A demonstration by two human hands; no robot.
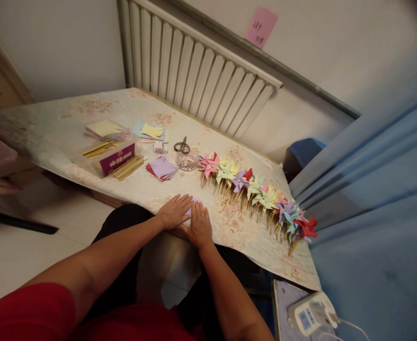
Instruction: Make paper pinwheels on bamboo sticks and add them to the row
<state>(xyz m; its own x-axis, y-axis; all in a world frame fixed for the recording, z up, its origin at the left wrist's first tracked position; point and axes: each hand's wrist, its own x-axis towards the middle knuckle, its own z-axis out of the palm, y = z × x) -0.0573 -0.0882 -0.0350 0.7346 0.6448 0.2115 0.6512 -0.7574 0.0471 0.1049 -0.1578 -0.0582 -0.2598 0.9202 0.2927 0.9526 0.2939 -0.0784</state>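
Observation:
A piece of purple paper (pixel 190 207) lies at the table's front edge, mostly covered by my two hands. My left hand (pixel 174 211) rests flat on its left side, fingers stretched out. On its right side my right hand (pixel 199 225) lies flat too, fingers extended and close together. Beyond my hands is a stack of coloured paper (pixel 162 167) with a purple sheet on top. A clear dish of small shiny bits (pixel 187 163) stands near it, with dark-handled scissors (pixel 182 146) behind.
A long row of paper pinwheels on sticks (pixel 254 187) runs along the right side. To the left are a clear box (pixel 118 158) with wooden sticks, loose sticks (pixel 127 168) and more paper stacks (pixel 151 131). A radiator (pixel 197 71) stands behind the table; a blue curtain (pixel 371 203) hangs right.

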